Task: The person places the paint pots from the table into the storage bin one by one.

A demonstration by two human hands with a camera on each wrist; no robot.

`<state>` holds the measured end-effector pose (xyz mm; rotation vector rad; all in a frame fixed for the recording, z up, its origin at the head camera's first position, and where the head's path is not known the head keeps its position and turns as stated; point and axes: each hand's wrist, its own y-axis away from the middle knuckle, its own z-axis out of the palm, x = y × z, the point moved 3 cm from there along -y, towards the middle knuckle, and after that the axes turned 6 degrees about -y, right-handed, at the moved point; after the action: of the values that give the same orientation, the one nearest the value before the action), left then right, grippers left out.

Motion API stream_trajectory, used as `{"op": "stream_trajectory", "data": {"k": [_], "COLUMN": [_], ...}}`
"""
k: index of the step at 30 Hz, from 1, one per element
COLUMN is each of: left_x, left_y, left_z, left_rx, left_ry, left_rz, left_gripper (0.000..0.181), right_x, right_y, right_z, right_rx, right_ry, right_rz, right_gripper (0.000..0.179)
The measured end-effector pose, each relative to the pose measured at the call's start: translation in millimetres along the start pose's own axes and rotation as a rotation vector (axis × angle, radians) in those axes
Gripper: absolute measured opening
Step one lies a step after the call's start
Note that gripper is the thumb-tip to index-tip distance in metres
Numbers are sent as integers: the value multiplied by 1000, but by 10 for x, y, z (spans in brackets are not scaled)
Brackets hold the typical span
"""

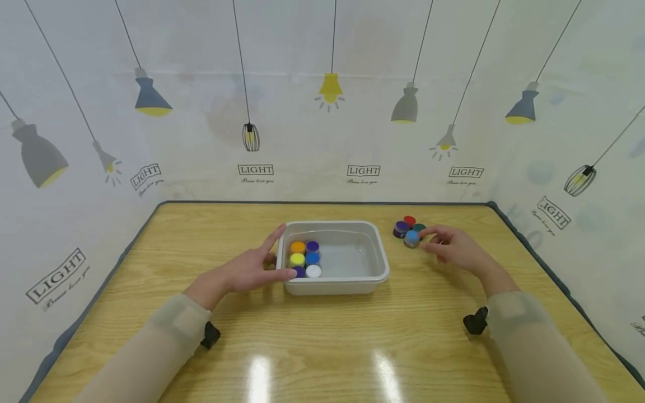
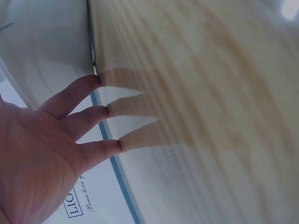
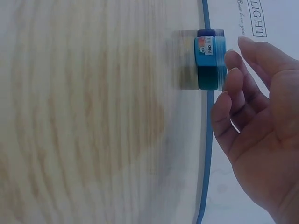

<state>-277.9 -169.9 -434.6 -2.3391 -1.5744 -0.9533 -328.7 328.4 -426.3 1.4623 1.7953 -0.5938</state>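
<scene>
My left hand (image 1: pixel 252 270) spans the left end of the white plastic tub (image 1: pixel 332 286), thumb on the front rim and index finger along the left side. In the left wrist view, the other fingers of the left hand (image 2: pixel 51 144) are spread. Inside the tub, small paint jars stand in two columns at the left, including a yellow jar (image 1: pixel 297 259) and a white jar (image 1: pixel 313 271). At the right, my right hand (image 1: pixel 453 249) is beside the light blue jar (image 1: pixel 411 239), fingers loosely bent and holding nothing. In the right wrist view, its fingertips are close to the light blue jar (image 3: pixel 204 52).
Behind the light blue jar stand a purple jar (image 1: pixel 401 229), a red jar (image 1: pixel 410 221) and a dark green jar (image 1: pixel 420 228). A wooden table (image 1: pixel 322 341) lies beneath everything, with a lamp-patterned curtain (image 1: pixel 292 112) along its back and sides.
</scene>
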Motion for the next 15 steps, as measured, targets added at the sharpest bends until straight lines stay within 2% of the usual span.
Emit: {"op": "stream_trajectory", "data": {"k": [9,15], "left_x": [13,0], "left_y": [6,0], "left_z": [-8,-10], "left_rx": [-5,-5], "left_ry": [7,7], "left_rz": [0,1], "left_gripper": [117,117], "right_x": [83,72], "right_y": [-174,-242], "right_z": [31,95], "right_rx": [30,21], "right_ry": [57,53], "right_rz": [31,42], "right_gripper": [48,54]}}
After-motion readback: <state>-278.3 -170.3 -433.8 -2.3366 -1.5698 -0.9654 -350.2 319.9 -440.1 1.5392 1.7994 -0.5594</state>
